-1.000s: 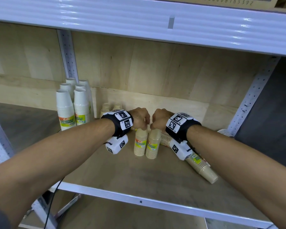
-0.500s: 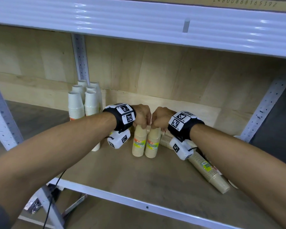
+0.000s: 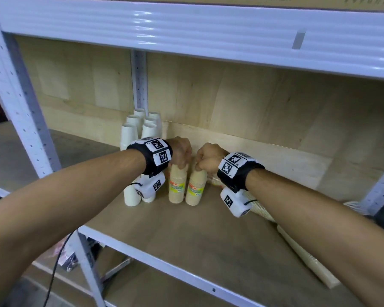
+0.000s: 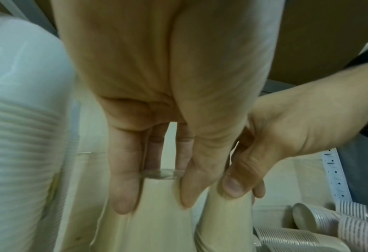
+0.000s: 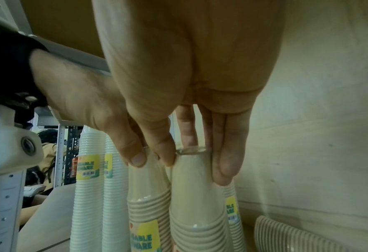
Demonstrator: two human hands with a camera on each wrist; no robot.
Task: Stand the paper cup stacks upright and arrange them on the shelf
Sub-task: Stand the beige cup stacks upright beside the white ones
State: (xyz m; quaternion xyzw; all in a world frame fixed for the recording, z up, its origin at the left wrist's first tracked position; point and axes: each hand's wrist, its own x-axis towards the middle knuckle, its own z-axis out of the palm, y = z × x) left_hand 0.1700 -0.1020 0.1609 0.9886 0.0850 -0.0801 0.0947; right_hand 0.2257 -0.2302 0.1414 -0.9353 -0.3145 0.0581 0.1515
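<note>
Two upright beige paper cup stacks stand side by side on the wooden shelf (image 3: 186, 235). My left hand (image 3: 180, 155) grips the top of the left stack (image 3: 176, 189). My right hand (image 3: 205, 161) grips the top of the right stack (image 3: 195, 191). In the left wrist view the left hand (image 4: 157, 191) closes fingers and thumb round the stack top (image 4: 157, 213). In the right wrist view the right hand (image 5: 194, 168) pinches its stack (image 5: 195, 204) just below the rim. Several beige stacks (image 3: 308, 260) lie on their sides at the right.
Several upright white cup stacks (image 3: 130, 134) stand just left of my left wrist, by the white upright post (image 3: 139, 80). Another upright beige stack (image 5: 231, 209) stands behind the right one. The back board (image 3: 253, 111) and the shelf above (image 3: 186, 25) close the space.
Both hands have slid the two beige stacks left, closer to the white stacks. The grips on the stack tops are unchanged.
</note>
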